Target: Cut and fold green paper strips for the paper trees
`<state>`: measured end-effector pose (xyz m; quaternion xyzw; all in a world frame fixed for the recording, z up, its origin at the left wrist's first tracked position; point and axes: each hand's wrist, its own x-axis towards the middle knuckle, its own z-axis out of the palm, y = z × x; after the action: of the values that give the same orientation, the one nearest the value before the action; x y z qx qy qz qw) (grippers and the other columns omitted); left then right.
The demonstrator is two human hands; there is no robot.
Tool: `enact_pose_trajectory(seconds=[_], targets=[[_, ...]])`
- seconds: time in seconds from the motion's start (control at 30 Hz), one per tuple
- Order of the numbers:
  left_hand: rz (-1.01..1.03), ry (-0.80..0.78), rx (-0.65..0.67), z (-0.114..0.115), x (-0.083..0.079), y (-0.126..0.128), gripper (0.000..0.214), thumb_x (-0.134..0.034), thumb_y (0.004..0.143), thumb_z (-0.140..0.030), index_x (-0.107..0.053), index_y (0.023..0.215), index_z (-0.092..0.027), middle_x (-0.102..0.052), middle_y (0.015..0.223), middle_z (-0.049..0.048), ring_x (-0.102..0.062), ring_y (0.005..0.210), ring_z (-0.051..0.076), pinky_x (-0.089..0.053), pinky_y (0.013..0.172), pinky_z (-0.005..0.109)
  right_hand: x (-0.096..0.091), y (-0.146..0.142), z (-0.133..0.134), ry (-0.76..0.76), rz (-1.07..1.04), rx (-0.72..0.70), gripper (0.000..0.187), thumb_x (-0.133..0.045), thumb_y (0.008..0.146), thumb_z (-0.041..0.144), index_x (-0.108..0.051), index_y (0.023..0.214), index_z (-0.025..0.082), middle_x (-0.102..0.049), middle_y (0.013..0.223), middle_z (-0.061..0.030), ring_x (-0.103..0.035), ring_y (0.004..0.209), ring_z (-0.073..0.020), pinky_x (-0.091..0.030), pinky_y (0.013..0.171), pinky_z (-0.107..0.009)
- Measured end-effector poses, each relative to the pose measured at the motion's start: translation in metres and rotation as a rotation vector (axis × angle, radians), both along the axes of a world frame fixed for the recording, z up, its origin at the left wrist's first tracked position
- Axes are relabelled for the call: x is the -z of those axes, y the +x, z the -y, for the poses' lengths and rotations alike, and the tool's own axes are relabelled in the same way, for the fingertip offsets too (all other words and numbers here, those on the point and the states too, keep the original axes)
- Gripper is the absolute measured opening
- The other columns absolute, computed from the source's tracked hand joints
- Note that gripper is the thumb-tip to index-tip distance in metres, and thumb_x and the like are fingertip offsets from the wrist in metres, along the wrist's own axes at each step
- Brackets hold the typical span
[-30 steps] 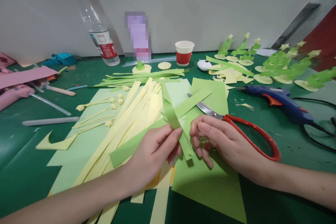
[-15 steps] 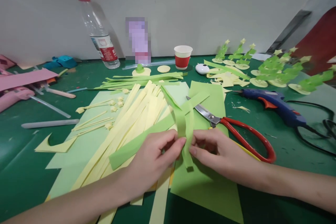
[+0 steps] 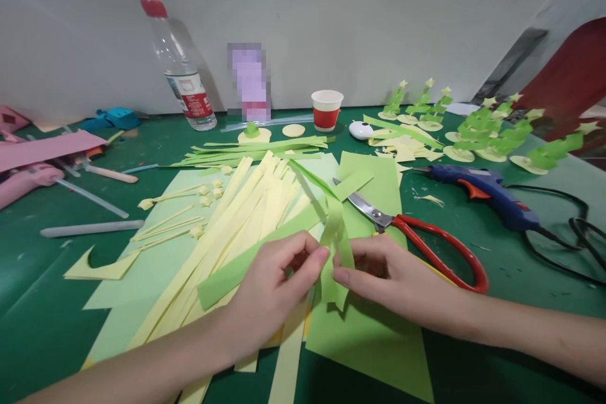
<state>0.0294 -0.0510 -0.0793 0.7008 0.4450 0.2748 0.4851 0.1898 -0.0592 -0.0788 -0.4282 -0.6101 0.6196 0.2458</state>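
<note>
A light green paper strip (image 3: 334, 218) is pinched between the fingertips of my left hand (image 3: 279, 281) and my right hand (image 3: 395, 274). It bends over at the top, and its lengths cross near my fingers, with an end hanging below them. How it is folded behind my fingertips is hidden. Below lies a green paper sheet (image 3: 374, 353). Red-handled scissors (image 3: 440, 237) rest on that sheet, just beyond my right hand. Another wide green strip (image 3: 237, 268) lies by my left hand, over a bundle of pale yellow strips (image 3: 227, 221).
Behind stand a water bottle (image 3: 189, 91) and a paper cup (image 3: 326, 112). A blue glue gun (image 3: 483, 186) with its cord lies at right, below several green paper stems with stars (image 3: 502, 129). A pink glue gun (image 3: 33, 180) is at left. Several thin green strips (image 3: 260, 150) lie midway.
The held strip has twisted: its lengths hung close together before and now cross and spread apart at my fingers. My right fingertips have shifted slightly left. The view has tilted a little.
</note>
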Motion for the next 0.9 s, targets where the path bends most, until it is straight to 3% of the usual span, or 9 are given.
enact_pose_trajectory(seconds=[0.23, 0.5, 0.6, 0.73, 0.8, 0.9], targets=[[-0.091, 0.046, 0.139, 0.0, 0.003, 0.002, 0.027, -0.037, 0.081, -0.026, -0.032, 0.054, -0.02, -0.033, 0.05, -0.0062, -0.03, 0.046, 0.009, -0.025, 0.044, 0.022, 0.002, 0.001, -0.005, -0.164, -0.111, 0.15, 0.032, -0.062, 0.073, 0.037, -0.04, 0.062, 0.017, -0.039, 0.046, 0.0087, -0.034, 0.04, -0.0028, -0.022, 0.038, -0.016], [-0.076, 0.062, 0.169, 0.0, 0.005, -0.001, 0.032, -0.03, 0.083, -0.026, -0.029, 0.052, -0.02, -0.029, 0.048, -0.0061, -0.029, 0.045, 0.009, -0.022, 0.043, 0.022, 0.003, 0.003, -0.001, -0.122, -0.088, 0.049, 0.03, -0.066, 0.07, 0.034, -0.045, 0.059, 0.015, -0.037, 0.043, 0.0091, -0.03, 0.04, -0.0019, -0.021, 0.038, -0.017], [-0.061, 0.072, 0.14, 0.0, 0.006, -0.001, 0.031, -0.03, 0.082, -0.024, -0.025, 0.052, -0.021, -0.025, 0.048, -0.0069, -0.026, 0.044, 0.009, -0.021, 0.043, 0.023, 0.003, 0.002, -0.002, -0.158, -0.138, 0.016, 0.024, -0.066, 0.071, 0.032, -0.05, 0.065, 0.014, -0.036, 0.043, 0.0099, -0.029, 0.039, -0.0015, -0.018, 0.036, -0.016], [0.019, 0.068, 0.034, 0.0, 0.005, -0.001, 0.032, -0.03, 0.084, -0.025, -0.03, 0.052, -0.021, -0.032, 0.049, -0.006, -0.032, 0.046, 0.009, -0.025, 0.044, 0.022, 0.002, 0.001, -0.002, -0.219, -0.109, 0.054, 0.028, -0.068, 0.067, 0.037, -0.052, 0.07, 0.014, -0.039, 0.044, 0.0092, -0.032, 0.038, -0.0019, -0.022, 0.036, -0.016], [0.041, 0.067, 0.028, -0.001, 0.004, -0.001, 0.032, -0.03, 0.084, -0.025, -0.032, 0.052, -0.021, -0.034, 0.049, -0.0056, -0.034, 0.046, 0.01, -0.027, 0.045, 0.022, -0.004, 0.004, -0.003, -0.171, -0.086, 0.131, 0.032, -0.067, 0.066, 0.042, -0.049, 0.066, 0.015, -0.041, 0.047, 0.0071, -0.035, 0.039, -0.0029, -0.025, 0.036, -0.016], [0.05, 0.072, 0.054, -0.001, 0.003, -0.002, 0.031, -0.031, 0.083, -0.024, -0.034, 0.052, -0.021, -0.036, 0.048, -0.0053, -0.036, 0.045, 0.01, -0.029, 0.046, 0.021, -0.023, 0.021, -0.017, 0.094, -0.005, 0.32, 0.035, -0.062, 0.071, 0.047, -0.048, 0.061, 0.017, -0.044, 0.051, 0.0032, -0.039, 0.042, -0.0049, -0.03, 0.038, -0.018]])
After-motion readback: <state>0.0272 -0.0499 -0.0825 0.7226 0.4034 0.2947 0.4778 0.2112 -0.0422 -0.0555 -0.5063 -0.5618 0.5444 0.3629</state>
